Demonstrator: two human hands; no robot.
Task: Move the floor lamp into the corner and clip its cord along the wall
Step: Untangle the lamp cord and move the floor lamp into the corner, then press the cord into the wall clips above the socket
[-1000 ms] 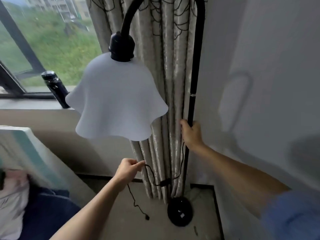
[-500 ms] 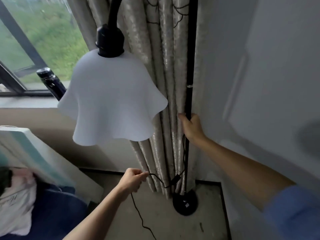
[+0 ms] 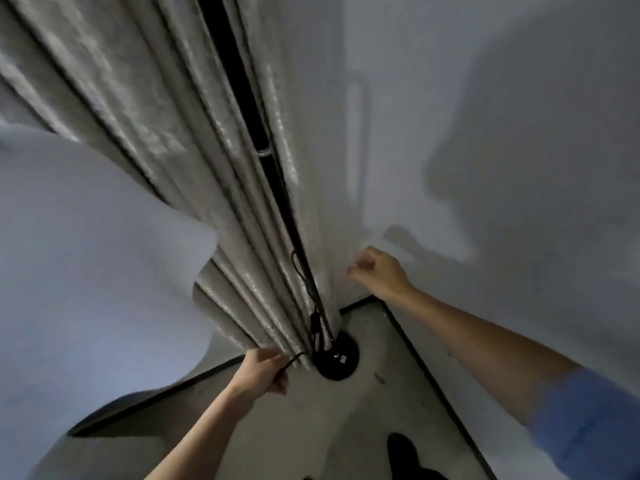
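Observation:
The black floor lamp's pole (image 3: 263,140) runs down between curtain folds to its round black base (image 3: 337,362) in the corner of the floor. Its white wavy shade (image 3: 86,271) fills the left of the view, blurred. The thin black cord (image 3: 304,275) hangs along the pole, with an inline switch low down. My left hand (image 3: 261,374) is closed on the cord just left of the base. My right hand (image 3: 379,271) is off the pole, near the right wall, fingers loosely curled and holding nothing.
Grey patterned curtain (image 3: 180,133) hangs behind and around the pole. White wall (image 3: 450,133) on the right meets the floor at a dark skirting strip (image 3: 415,358). A dark shoe (image 3: 403,452) shows at the bottom on the concrete floor.
The view has swung down and closer to the corner. My right hand has let go of the pole and moved right. My left hand has gone lower with the cord, close to the base.

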